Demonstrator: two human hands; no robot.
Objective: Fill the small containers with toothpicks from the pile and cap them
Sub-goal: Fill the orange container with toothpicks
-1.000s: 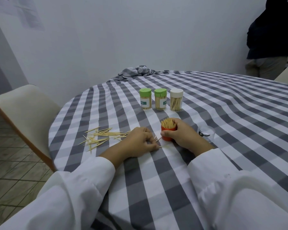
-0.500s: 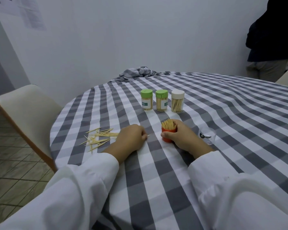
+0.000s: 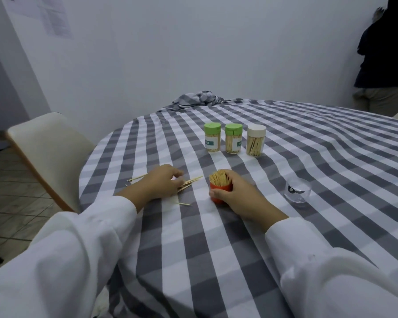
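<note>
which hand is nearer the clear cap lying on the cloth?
Right. The right hand grips the orange container, just left of the clear cap. The left hand rests on the toothpick pile, farther left beyond that container.

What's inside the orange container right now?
The orange container is packed with upright toothpicks sticking out above its rim. The right hand grips it, covering its right side.
</note>
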